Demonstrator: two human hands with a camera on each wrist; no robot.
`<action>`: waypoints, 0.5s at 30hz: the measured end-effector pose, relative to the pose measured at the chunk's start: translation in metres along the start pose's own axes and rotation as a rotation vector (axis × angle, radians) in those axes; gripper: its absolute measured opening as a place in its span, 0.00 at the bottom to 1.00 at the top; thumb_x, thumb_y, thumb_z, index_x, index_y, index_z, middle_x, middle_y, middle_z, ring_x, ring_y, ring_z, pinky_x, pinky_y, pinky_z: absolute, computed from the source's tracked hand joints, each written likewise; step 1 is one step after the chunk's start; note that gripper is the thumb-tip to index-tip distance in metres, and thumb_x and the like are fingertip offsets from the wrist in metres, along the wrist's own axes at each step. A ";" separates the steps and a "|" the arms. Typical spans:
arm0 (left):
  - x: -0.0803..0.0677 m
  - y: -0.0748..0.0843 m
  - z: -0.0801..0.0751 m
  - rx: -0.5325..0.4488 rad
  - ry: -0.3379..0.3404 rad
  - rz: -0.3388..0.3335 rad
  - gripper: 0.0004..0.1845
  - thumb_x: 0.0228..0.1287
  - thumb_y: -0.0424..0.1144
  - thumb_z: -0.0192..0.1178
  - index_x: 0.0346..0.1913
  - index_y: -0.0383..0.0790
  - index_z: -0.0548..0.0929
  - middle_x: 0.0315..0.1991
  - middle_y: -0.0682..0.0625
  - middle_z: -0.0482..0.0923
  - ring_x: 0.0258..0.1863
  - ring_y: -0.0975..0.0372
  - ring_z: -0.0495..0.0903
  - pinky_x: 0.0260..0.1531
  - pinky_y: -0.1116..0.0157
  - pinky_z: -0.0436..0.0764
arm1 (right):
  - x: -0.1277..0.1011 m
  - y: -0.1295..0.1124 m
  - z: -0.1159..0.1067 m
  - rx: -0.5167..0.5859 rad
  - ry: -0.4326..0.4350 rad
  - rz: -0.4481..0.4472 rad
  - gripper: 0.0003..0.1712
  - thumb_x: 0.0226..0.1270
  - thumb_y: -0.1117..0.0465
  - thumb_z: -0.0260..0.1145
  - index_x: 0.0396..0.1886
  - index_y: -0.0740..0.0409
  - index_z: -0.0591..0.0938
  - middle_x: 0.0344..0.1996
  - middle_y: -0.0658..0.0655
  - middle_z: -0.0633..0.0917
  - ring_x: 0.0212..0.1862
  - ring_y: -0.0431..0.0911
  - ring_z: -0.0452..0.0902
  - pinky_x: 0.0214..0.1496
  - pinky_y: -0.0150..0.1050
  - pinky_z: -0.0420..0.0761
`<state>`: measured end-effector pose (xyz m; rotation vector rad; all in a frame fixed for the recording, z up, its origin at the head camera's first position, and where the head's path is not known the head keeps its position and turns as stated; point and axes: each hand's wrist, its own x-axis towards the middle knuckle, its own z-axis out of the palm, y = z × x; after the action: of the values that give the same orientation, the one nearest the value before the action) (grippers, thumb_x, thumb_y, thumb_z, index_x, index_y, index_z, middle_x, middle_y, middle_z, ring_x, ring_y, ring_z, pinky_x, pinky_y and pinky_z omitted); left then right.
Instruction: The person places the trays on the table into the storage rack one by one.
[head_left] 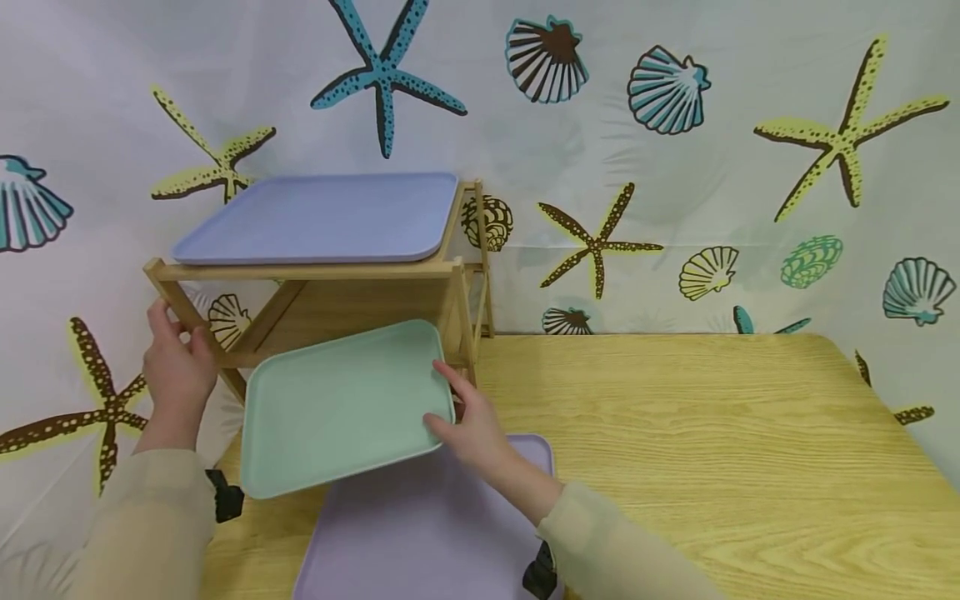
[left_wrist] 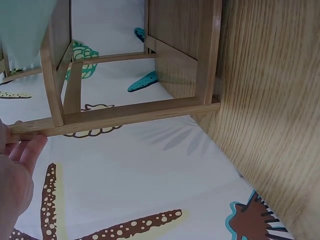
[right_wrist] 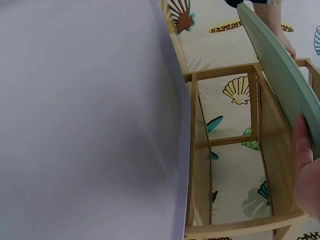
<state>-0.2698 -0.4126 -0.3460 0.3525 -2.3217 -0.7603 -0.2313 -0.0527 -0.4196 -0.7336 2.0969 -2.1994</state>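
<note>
Tilting pale-green tray point(head_left: 341, 408), seemingly plain, right hand point(head_left: 468, 425)

The rack point(head_left: 315, 292) stands at the tabletop's point(head_left: 712, 433) back left; 1 tray point(head_left: 322, 217) lies on top, another point(head_left: 420, 533) before it.
</note>
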 end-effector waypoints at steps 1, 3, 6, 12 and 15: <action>0.000 0.000 0.000 0.004 -0.009 -0.007 0.26 0.74 0.36 0.41 0.71 0.45 0.51 0.56 0.27 0.73 0.49 0.33 0.76 0.49 0.39 0.69 | 0.000 0.001 0.001 0.009 0.002 -0.005 0.39 0.59 0.76 0.63 0.72 0.64 0.64 0.61 0.70 0.72 0.52 0.59 0.78 0.42 0.36 0.80; 0.001 -0.001 0.000 0.007 -0.012 -0.011 0.26 0.74 0.36 0.41 0.71 0.45 0.50 0.56 0.28 0.73 0.49 0.33 0.76 0.50 0.39 0.68 | 0.001 0.001 0.004 0.040 0.015 0.003 0.39 0.59 0.76 0.62 0.72 0.65 0.63 0.62 0.70 0.71 0.52 0.58 0.78 0.42 0.35 0.80; 0.001 -0.002 0.001 0.011 -0.015 -0.010 0.26 0.75 0.37 0.40 0.71 0.45 0.50 0.57 0.28 0.72 0.49 0.33 0.76 0.50 0.39 0.68 | 0.004 -0.001 0.005 0.084 0.049 0.023 0.39 0.60 0.75 0.62 0.72 0.65 0.62 0.63 0.68 0.69 0.51 0.56 0.78 0.41 0.35 0.80; 0.000 -0.002 0.001 0.012 0.007 0.011 0.25 0.74 0.37 0.41 0.70 0.45 0.51 0.56 0.28 0.73 0.48 0.33 0.76 0.47 0.39 0.68 | 0.012 -0.011 0.008 0.076 0.088 0.088 0.41 0.63 0.69 0.66 0.74 0.61 0.60 0.68 0.65 0.64 0.58 0.57 0.73 0.44 0.38 0.78; -0.001 -0.003 0.000 0.008 0.009 0.022 0.25 0.74 0.36 0.41 0.70 0.44 0.51 0.56 0.28 0.73 0.48 0.32 0.76 0.46 0.39 0.68 | 0.015 -0.015 0.011 0.042 0.100 0.123 0.44 0.63 0.64 0.69 0.75 0.57 0.58 0.72 0.63 0.59 0.67 0.57 0.63 0.54 0.44 0.75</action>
<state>-0.2689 -0.4148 -0.3481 0.3323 -2.3169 -0.7371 -0.2360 -0.0665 -0.4006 -0.4873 2.0712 -2.2503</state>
